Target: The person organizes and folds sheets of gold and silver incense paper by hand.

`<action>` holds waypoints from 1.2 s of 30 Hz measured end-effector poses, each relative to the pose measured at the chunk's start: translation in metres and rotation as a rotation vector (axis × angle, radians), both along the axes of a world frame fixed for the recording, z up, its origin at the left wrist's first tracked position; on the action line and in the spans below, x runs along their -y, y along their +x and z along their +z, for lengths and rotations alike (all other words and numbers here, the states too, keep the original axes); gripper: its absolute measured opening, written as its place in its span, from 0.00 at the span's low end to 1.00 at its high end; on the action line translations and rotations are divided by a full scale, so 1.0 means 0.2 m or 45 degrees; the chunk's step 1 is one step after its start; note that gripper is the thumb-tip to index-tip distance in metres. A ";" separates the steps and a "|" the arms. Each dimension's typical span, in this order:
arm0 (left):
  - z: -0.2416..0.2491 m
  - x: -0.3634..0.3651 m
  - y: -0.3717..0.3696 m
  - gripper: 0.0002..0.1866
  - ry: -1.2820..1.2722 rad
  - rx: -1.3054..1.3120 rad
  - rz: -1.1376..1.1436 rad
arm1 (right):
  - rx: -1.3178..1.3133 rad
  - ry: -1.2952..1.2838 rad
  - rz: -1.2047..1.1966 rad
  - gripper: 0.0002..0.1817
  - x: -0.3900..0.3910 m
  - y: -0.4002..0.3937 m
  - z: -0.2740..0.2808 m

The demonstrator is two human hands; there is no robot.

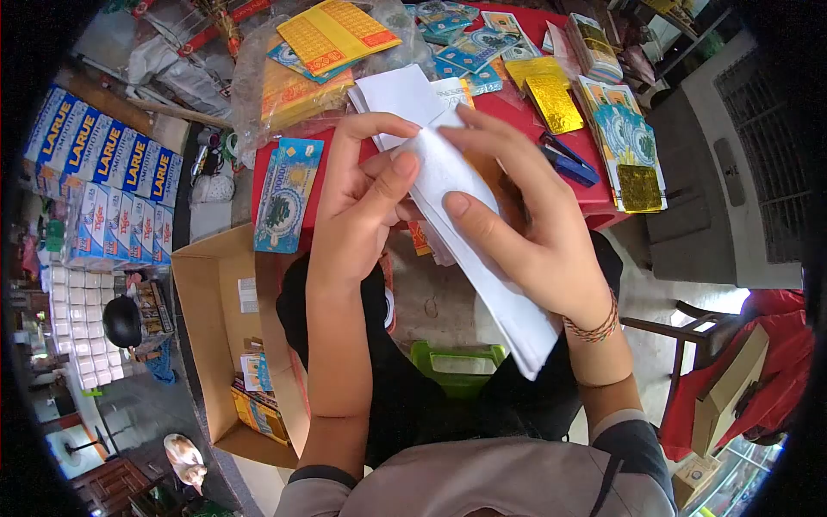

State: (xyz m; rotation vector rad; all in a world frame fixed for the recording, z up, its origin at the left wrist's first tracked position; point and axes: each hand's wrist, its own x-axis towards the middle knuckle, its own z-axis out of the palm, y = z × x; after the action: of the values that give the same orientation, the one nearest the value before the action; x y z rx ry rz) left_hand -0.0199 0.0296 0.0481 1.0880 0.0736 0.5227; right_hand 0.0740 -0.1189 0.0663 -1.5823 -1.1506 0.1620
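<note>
A folded sheaf of white paper [508, 310] is held up over my lap, slanting down to the right. My left hand [366, 185] pinches its upper left edge between thumb and curled fingers. On the right, my right hand [534, 224] grips the sheaf, thumb on the near face, its fingertips slightly blurred at the top edge. Another white sheet [392, 95] lies behind the fingers on the red table [340, 155]. Something orange-yellow shows partly between the paper and my right hand. Left of my left hand, blue printed paper notes [289, 194] hang over the table's edge.
Yellow printed paper [336, 39] lies on plastic wrap at the back. A blue stapler [568, 162] and gold-foil packets [554, 103] are right of my hands. An open cardboard box [228, 345] with printed packets stands at left, near stacked beer cartons [103, 146]. A cat [183, 459] lies lower left.
</note>
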 end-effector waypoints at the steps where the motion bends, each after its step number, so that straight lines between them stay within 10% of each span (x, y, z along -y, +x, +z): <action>1: -0.01 -0.01 0.00 0.15 0.026 -0.013 -0.022 | 0.000 0.000 0.002 0.23 0.00 0.00 -0.01; 36: -0.05 0.04 0.02 0.16 0.276 -0.142 -0.128 | 0.082 -0.372 -0.275 0.11 0.00 -0.04 0.04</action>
State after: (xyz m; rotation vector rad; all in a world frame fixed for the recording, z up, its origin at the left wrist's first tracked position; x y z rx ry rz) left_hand -0.0154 0.0215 0.0372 1.3259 0.0600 0.3853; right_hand 0.0670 -0.1187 0.0745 -1.9708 -1.0301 0.1421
